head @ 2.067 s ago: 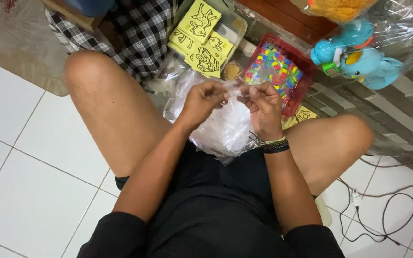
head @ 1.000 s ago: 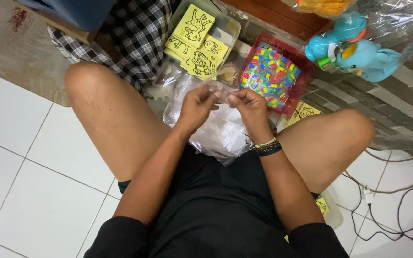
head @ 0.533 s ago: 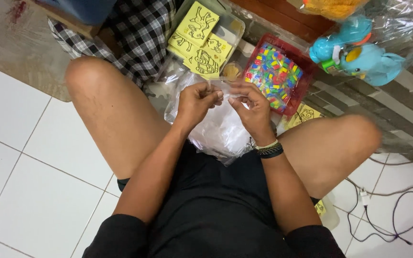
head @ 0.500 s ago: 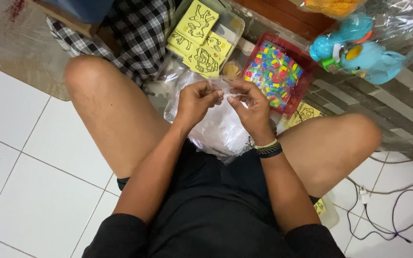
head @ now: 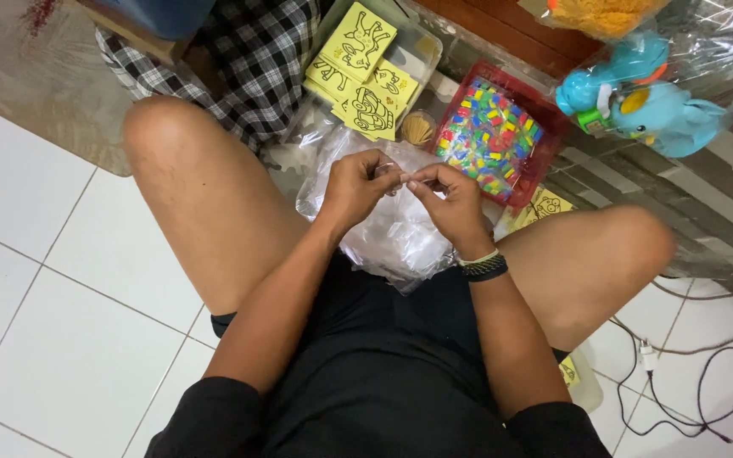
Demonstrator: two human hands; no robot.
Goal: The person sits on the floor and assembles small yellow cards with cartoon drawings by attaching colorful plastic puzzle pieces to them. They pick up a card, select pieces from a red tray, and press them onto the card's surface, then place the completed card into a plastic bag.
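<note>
I sit cross-legged on a white tiled floor. My left hand and my right hand meet in front of me, fingertips pinched together on a small clear plastic piece. Beneath both hands lies a heap of clear plastic bags resting on my lap. What exactly sits between the fingertips is too small to make out. A dark and light band circles my right wrist.
Ahead stand a clear bin of yellow picture cards, a red tray of small coloured pieces, a small round cup, a blue plastic toy in wrap, and checked cloth. Cables lie at right.
My hands have stayed together over the plastic bags, with the fingertips shifting slightly; the view has moved a little.
</note>
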